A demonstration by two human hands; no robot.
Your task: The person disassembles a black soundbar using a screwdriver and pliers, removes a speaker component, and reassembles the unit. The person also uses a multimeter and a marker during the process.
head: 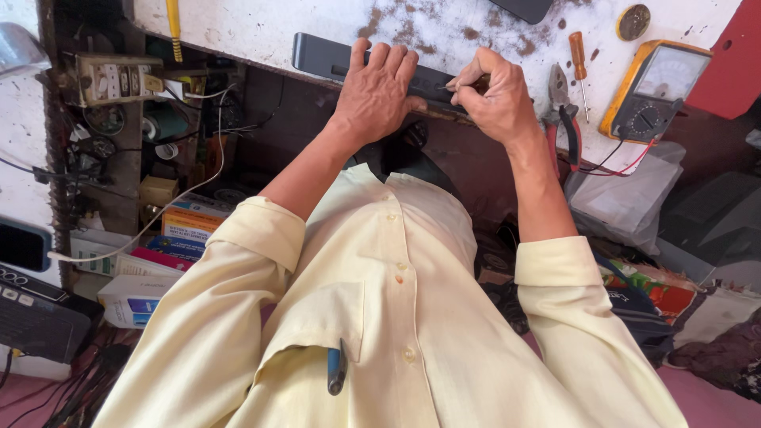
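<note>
Head view: left hand (376, 91) presses flat, fingers spread, on a dark slim device (317, 55) at the table (444, 28) edge; right hand (495, 99) pinches a small tool against it; casing looks unopened, work seemingly early.

Two hands (376, 91) (495, 99), one meter (654, 91), one screwdriver (580, 67), one pliers (564, 119) (red-handled), one coin (633, 21).
</note>
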